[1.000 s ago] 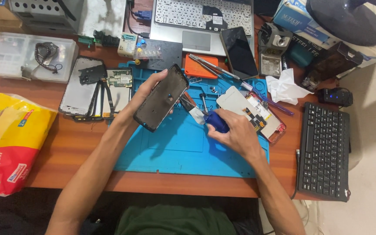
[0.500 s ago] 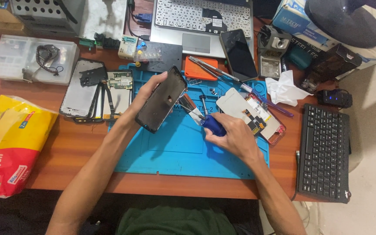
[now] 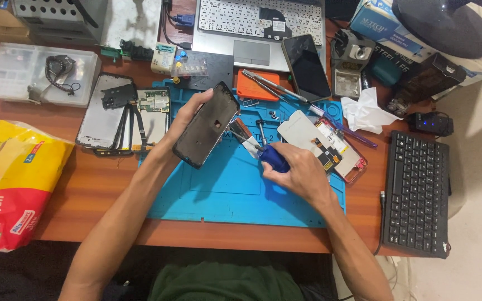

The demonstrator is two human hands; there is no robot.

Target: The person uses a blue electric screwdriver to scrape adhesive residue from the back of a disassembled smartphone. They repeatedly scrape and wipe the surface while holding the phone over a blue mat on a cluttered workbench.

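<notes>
Blue mat (image 3: 235,195) covers the counter (image 3: 93,189); above it the left hand (image 3: 185,120) grips a tilted black phone frame (image 3: 206,125), while the right hand (image 3: 302,173) pinches a blue-handled brush (image 3: 271,156) just right of it.

- The black phone frame (image 3: 206,132) was a long, flat rectangle with rounded corners, its dark face dull and scuffed (a small pale mark near the middle). It was held tilted above the blue mat's left part, top end up and to the right.
- The blue-handled tool (image 3: 274,158) lay low over the mat, its tip pointing left toward the frame.
</notes>
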